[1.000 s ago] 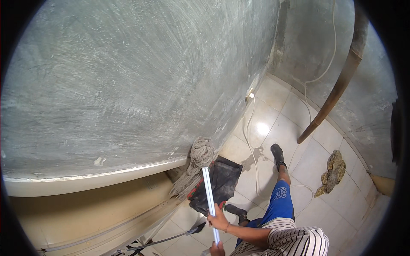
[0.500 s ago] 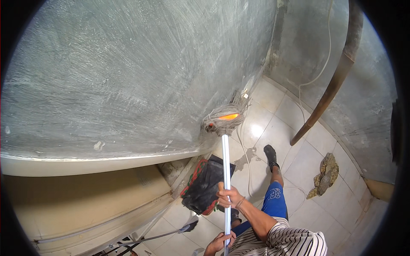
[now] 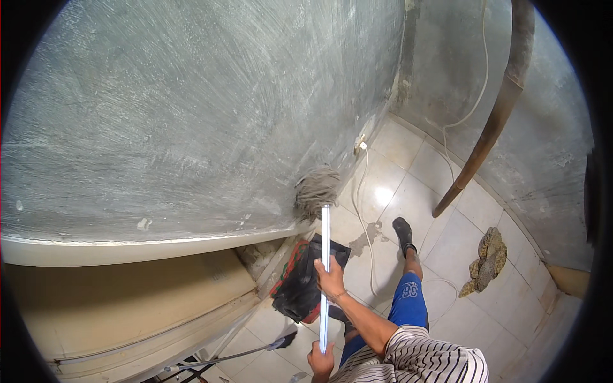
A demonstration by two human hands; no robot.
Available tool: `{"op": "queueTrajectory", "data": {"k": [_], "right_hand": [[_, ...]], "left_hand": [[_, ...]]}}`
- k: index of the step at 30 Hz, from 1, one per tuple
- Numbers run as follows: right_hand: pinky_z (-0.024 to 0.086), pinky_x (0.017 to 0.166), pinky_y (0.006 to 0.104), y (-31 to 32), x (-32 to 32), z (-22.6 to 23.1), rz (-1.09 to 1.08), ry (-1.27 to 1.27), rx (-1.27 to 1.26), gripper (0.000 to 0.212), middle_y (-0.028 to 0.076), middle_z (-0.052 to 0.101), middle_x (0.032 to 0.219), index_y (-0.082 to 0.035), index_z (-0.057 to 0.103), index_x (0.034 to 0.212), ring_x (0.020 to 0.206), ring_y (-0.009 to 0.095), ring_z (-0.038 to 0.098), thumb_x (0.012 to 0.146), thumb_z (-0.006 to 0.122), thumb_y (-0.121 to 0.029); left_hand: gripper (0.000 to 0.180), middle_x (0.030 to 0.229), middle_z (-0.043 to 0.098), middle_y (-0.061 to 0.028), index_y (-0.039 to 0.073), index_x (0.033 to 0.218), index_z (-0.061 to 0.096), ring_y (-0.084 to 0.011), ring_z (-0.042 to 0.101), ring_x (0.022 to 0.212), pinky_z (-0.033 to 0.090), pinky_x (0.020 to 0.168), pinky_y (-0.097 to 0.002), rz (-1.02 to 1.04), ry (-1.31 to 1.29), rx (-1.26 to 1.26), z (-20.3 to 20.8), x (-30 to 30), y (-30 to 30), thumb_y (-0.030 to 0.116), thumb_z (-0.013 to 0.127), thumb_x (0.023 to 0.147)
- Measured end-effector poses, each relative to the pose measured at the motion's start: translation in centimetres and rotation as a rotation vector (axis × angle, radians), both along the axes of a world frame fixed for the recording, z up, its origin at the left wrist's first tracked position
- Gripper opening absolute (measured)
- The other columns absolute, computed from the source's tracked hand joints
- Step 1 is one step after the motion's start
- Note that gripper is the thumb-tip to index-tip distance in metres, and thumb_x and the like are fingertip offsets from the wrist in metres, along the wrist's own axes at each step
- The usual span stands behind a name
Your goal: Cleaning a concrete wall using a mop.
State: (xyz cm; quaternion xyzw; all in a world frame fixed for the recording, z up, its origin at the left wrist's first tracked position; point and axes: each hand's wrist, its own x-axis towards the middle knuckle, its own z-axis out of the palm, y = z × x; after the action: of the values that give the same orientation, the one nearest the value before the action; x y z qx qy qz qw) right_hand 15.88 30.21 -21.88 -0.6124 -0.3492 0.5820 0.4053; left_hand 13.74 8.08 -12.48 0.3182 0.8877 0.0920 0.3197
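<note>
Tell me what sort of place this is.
Probably a plain indoor room, perhaps in a home: pale tiled floor, rough grey wall, and a white cord running from low on that wall.

R hand is fwd, curled tight, thumb on its L side; R forearm slants up-L to it from lower R. L hand is lower, nr bottom of view, also clenched, apart from R hand.
</note>
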Motion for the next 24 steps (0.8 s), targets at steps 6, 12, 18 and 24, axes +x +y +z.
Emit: {"op": "queueTrajectory", "data": {"k": [6, 12, 18, 24], "right_hand": [[0.025, 0.033, 0.0212, 0.0, 2.5, 4.9, 0.036, 0.953, -0.454, 0.013, -0.003, 0.030, 0.053, -0.013, 0.042, 0.095, 0.038, 0.007, 0.030, 0.090, 0.050, -0.023], [0.031, 0.035, 0.0233, -1.3, -0.6, 7.6, 0.101, 0.673, -0.406, 0.015, -0.001, 0.036, 0.058, -0.012, 0.038, 0.089, 0.041, 0.008, 0.035, 0.091, 0.049, -0.022], [0.036, 0.032, 0.0272, -0.9, -4.2, 8.1, 0.078, 0.255, -0.215, 0.029, 0.003, 0.042, 0.049, -0.005, 0.035, 0.087, 0.034, 0.012, 0.043, 0.088, 0.053, -0.028], [0.038, 0.031, 0.0301, 8.0, -2.1, 7.4, -0.044, 0.098, -0.153, 0.025, 0.008, 0.048, 0.050, -0.002, 0.035, 0.085, 0.035, 0.017, 0.050, 0.087, 0.053, -0.020]], "left_hand": [[0.031, 0.063, 0.058, -0.0127, 0.001, 0.083, 0.055, -0.0215, 0.059, 0.058, 0.046, 0.055, -0.0333, 0.055, -1.028, -0.278, 1.4, -3.9, -2.1, 0.030, 0.064, 0.077], [0.018, 0.057, 0.051, -0.0050, 0.005, 0.083, 0.053, -0.0164, 0.045, 0.043, 0.037, 0.042, -0.0333, 0.249, -0.554, -0.192, 0.5, -4.3, -7.0, 0.021, 0.062, 0.079], [0.031, 0.066, 0.058, -0.0194, 0.004, 0.092, 0.054, -0.0389, 0.053, 0.055, 0.041, 0.049, -0.0422, -0.183, -0.015, 0.044, 7.8, -7.4, -2.6, 0.032, 0.060, 0.080], [0.032, 0.067, 0.059, -0.0189, 0.002, 0.085, 0.053, -0.0344, 0.058, 0.064, 0.045, 0.058, -0.0414, -0.266, -0.064, -0.092, 8.6, -8.4, 7.8, 0.031, 0.064, 0.077]]}}
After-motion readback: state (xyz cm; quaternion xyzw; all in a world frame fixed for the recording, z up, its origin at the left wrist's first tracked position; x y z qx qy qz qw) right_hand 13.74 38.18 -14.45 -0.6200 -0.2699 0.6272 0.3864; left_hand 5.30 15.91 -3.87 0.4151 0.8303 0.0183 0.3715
